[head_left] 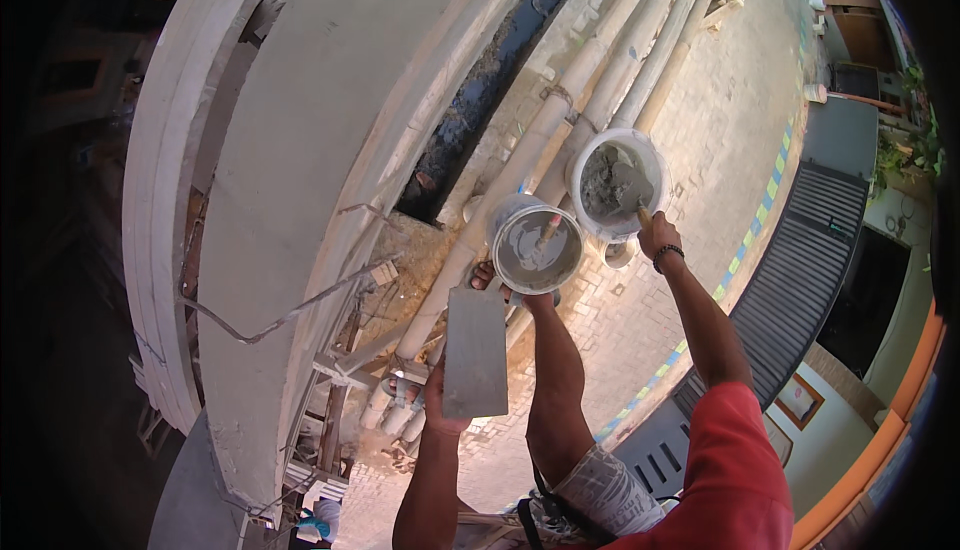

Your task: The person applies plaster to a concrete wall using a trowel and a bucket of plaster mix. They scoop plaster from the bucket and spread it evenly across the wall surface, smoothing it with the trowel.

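Note:
My left hand [440, 405] is closed around a flat, rectangular grey plastering float [476, 355], its broad face up; any handle beneath is hidden. My right hand [660, 237], with a dark bracelet at the wrist, grips the yellowish handle of a trowel [643, 218]. The trowel's blade reaches into a white bucket [654, 152] of thick grey mortar [612, 182]. Nearer and to the left stands a second bucket [503, 218] with thin grey slurry inside. A tool with a red-tipped wooden handle [551, 228] leans in it.
Long round poles [600, 70] run away beneath the buckets, beside a dark ditch [480, 100]. To the left rises a smooth grey concrete beam [290, 130] with bent metal rods [270, 332] sticking out. Brick paving [730, 100] and a dark slatted gate [800, 250] lie to the right.

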Demonstrator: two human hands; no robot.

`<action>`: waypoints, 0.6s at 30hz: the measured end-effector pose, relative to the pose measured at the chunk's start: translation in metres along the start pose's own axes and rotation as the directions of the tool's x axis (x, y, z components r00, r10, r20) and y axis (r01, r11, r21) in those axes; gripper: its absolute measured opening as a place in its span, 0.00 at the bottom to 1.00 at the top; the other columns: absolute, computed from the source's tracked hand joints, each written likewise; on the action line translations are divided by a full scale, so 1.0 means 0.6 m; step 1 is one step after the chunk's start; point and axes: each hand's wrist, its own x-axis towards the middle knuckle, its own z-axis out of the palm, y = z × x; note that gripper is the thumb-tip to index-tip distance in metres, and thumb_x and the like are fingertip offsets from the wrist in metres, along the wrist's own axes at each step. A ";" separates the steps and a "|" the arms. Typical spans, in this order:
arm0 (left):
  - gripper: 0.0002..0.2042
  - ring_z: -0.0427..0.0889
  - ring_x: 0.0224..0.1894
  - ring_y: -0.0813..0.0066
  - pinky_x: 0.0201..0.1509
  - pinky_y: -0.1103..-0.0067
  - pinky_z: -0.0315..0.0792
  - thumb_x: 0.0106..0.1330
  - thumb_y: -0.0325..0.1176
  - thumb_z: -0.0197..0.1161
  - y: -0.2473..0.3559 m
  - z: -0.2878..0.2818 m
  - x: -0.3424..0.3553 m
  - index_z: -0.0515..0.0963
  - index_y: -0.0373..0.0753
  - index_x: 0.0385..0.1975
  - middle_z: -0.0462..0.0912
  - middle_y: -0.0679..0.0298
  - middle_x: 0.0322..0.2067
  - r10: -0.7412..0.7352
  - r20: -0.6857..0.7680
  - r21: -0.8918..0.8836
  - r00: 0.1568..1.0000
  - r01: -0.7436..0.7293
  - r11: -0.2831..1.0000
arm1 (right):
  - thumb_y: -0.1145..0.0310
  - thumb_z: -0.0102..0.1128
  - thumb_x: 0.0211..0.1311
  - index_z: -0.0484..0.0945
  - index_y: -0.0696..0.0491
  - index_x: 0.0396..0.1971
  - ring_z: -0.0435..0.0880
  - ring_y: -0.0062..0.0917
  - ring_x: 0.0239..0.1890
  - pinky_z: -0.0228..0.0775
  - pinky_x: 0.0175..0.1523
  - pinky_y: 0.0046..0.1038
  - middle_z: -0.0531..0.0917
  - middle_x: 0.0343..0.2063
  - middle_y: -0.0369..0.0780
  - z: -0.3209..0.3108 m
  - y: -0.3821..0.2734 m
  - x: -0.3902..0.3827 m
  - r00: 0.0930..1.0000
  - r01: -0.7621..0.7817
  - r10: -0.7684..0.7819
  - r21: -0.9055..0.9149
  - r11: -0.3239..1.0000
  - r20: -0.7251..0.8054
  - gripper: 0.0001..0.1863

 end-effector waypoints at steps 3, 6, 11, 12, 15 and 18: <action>0.23 0.73 0.54 0.64 0.57 0.66 0.68 0.68 0.42 0.43 0.002 -0.013 0.004 0.63 0.38 0.60 0.73 0.59 0.54 -0.001 0.047 0.018 0.999 0.000 1.000 | 0.55 0.52 0.59 0.74 0.62 0.39 0.79 0.49 0.44 0.72 0.47 0.44 0.80 0.37 0.58 -0.046 0.022 0.010 0.999 0.021 -0.022 -0.058 0.998 -0.025 0.22; 0.23 0.74 0.52 0.70 0.54 0.72 0.70 0.67 0.38 0.46 0.003 0.004 0.007 0.60 0.40 0.62 0.72 0.62 0.53 -0.003 0.039 0.091 0.999 -0.001 0.996 | 0.62 0.54 0.55 0.76 0.62 0.41 0.80 0.45 0.46 0.72 0.50 0.39 0.80 0.40 0.55 -0.074 0.022 0.048 0.999 0.000 0.004 -0.112 0.994 0.035 0.19; 0.25 0.74 0.53 0.70 0.54 0.72 0.70 0.65 0.36 0.49 0.006 -0.009 0.018 0.59 0.40 0.63 0.71 0.62 0.54 0.022 -0.019 0.143 1.000 -0.019 0.990 | 0.61 0.56 0.56 0.77 0.65 0.39 0.79 0.46 0.48 0.71 0.51 0.39 0.80 0.40 0.57 -0.089 -0.025 0.081 0.997 0.073 -0.070 -0.098 0.992 0.031 0.21; 0.25 0.74 0.53 0.70 0.54 0.72 0.70 0.65 0.36 0.49 0.006 -0.005 0.021 0.59 0.40 0.63 0.71 0.61 0.54 0.017 -0.011 0.134 1.000 -0.015 0.991 | 0.64 0.57 0.55 0.78 0.67 0.34 0.83 0.42 0.38 0.76 0.41 0.38 0.82 0.33 0.55 -0.080 -0.030 0.086 0.994 0.099 -0.104 -0.110 0.989 -0.041 0.18; 0.26 0.73 0.53 0.69 0.55 0.72 0.70 0.65 0.36 0.49 0.002 0.011 0.028 0.58 0.40 0.63 0.71 0.61 0.54 -0.001 0.019 0.123 1.000 -0.002 0.992 | 0.68 0.58 0.54 0.78 0.66 0.29 0.84 0.35 0.26 0.75 0.28 0.37 0.82 0.26 0.52 -0.100 -0.027 0.102 0.955 -0.159 0.112 0.154 0.975 0.273 0.13; 0.27 0.73 0.53 0.69 0.55 0.72 0.71 0.64 0.35 0.49 0.000 0.019 0.034 0.57 0.40 0.64 0.71 0.61 0.55 -0.026 0.017 0.131 1.000 0.023 0.991 | 0.72 0.62 0.51 0.77 0.66 0.22 0.78 0.28 0.15 0.68 0.17 0.33 0.77 0.15 0.47 -0.072 -0.007 0.145 0.940 -0.238 0.117 0.372 0.897 0.321 0.10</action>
